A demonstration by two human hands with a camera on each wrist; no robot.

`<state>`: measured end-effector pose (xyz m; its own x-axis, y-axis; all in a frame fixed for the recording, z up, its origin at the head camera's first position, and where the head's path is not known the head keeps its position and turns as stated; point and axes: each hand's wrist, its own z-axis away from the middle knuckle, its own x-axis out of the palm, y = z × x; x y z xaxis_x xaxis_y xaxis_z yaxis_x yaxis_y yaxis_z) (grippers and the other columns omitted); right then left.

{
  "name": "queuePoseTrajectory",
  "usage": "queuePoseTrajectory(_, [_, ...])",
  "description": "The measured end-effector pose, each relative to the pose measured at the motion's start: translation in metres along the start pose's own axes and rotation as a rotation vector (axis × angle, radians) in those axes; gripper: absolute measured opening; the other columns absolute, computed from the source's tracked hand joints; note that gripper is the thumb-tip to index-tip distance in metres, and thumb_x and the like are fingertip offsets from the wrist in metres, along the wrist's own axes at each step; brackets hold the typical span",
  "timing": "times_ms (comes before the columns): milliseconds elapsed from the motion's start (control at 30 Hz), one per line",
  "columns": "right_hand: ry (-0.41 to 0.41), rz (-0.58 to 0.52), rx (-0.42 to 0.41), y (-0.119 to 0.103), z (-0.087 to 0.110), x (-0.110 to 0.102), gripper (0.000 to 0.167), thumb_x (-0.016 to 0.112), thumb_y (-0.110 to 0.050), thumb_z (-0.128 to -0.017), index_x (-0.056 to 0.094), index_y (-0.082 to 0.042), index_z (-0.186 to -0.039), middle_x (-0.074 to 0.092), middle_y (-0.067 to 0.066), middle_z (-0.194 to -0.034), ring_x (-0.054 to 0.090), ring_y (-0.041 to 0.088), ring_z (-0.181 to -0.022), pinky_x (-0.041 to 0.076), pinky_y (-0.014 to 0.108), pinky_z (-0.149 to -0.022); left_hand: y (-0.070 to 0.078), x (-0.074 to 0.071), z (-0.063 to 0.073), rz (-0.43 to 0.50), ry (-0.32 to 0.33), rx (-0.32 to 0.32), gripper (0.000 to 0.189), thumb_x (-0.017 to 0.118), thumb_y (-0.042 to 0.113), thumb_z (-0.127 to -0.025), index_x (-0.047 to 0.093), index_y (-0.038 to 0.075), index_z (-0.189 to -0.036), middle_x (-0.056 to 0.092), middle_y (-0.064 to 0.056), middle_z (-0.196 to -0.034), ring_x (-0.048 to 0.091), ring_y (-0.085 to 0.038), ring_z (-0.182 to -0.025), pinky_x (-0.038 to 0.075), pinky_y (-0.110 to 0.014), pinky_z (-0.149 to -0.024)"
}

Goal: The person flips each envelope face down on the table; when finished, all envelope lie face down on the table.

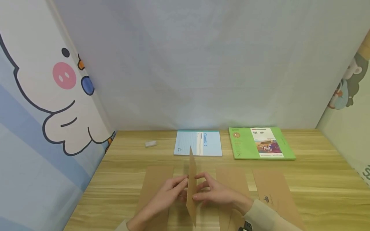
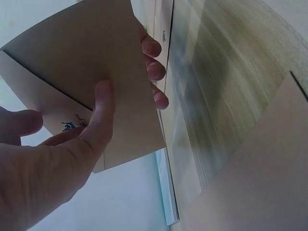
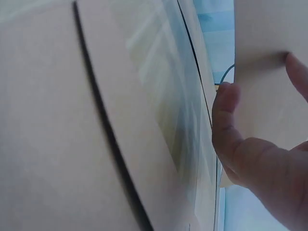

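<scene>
A brown kraft paper envelope (image 1: 191, 189) stands upright on edge between the two hands, nearly edge-on in the head view. My left hand (image 1: 170, 192) holds it from the left, with fingertips on its face. My right hand (image 1: 215, 191) grips it from the right, thumb and fingers curled against the other side. In the left wrist view the envelope (image 2: 125, 96) shows a slanting flap edge and a small dark printed logo, and fingertips (image 2: 156, 71) come round its far edge. The right wrist view shows fingers at the envelope's (image 3: 264, 106) edge and face.
Similar brown kraft pieces lie flat: one left (image 1: 157, 179), one right of the hands (image 1: 231, 179), another farther right with a logo (image 1: 274, 186). Behind are a light-blue Gambit pad (image 1: 188, 142), a green book (image 1: 245, 147) and a small whitish block (image 1: 150, 143). Curtains enclose the wooden table (image 1: 318, 179).
</scene>
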<state>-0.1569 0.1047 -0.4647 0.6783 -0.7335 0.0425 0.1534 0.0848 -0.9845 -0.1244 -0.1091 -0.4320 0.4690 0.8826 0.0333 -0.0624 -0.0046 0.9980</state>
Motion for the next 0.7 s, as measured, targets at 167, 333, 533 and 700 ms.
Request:
queuePoseTrajectory(167, [0.04, 0.052, -0.015, -0.0008, 0.0012, 0.0009, 0.065, 0.071, -0.009, -0.086, 0.03, -0.004, -0.135, 0.05, 0.02, -0.112, 0.063, 0.028, -0.089, 0.053, 0.045, -0.073, 0.0022, -0.0011, 0.002, -0.016, 0.013, 0.004, 0.044, 0.041, 0.025, -0.104, 0.052, -0.01, -0.128, 0.061, -0.025, -0.115, 0.067, -0.033, -0.088, 0.055, -0.04, -0.073])
queuePoseTrajectory(333, [0.04, 0.107, -0.009, -0.0008, 0.0019, -0.0003, 0.069, 0.074, -0.013, -0.084, 0.029, -0.005, -0.136, 0.047, 0.021, -0.115, 0.064, 0.028, -0.088, 0.052, 0.041, -0.074, 0.0043, -0.0033, 0.0039, -0.014, 0.012, 0.002, 0.045, 0.044, 0.025, -0.103, 0.05, -0.01, -0.13, 0.058, -0.026, -0.119, 0.066, -0.035, -0.091, 0.054, -0.041, -0.076])
queuePoseTrajectory(533, [0.045, 0.167, 0.0, 0.0002, 0.0019, -0.0028, 0.074, 0.077, -0.017, -0.082, 0.028, -0.005, -0.138, 0.045, 0.021, -0.118, 0.064, 0.026, -0.089, 0.052, 0.039, -0.073, 0.0021, -0.0075, 0.0046, -0.035, 0.054, 0.008, 0.048, 0.05, 0.019, -0.1, 0.041, -0.014, -0.135, 0.058, -0.026, -0.119, 0.066, -0.033, -0.089, 0.054, -0.038, -0.076])
queuePoseTrajectory(700, [0.063, 0.232, 0.002, 0.0005, 0.0024, -0.0038, 0.077, 0.079, -0.017, -0.08, 0.029, -0.002, -0.137, 0.046, 0.022, -0.118, 0.065, 0.024, -0.087, 0.053, 0.037, -0.071, 0.0005, -0.0096, 0.0054, -0.054, 0.127, 0.007, 0.048, 0.056, 0.009, -0.096, 0.04, -0.017, -0.133, 0.062, -0.026, -0.108, 0.067, -0.031, -0.08, 0.055, -0.042, -0.074])
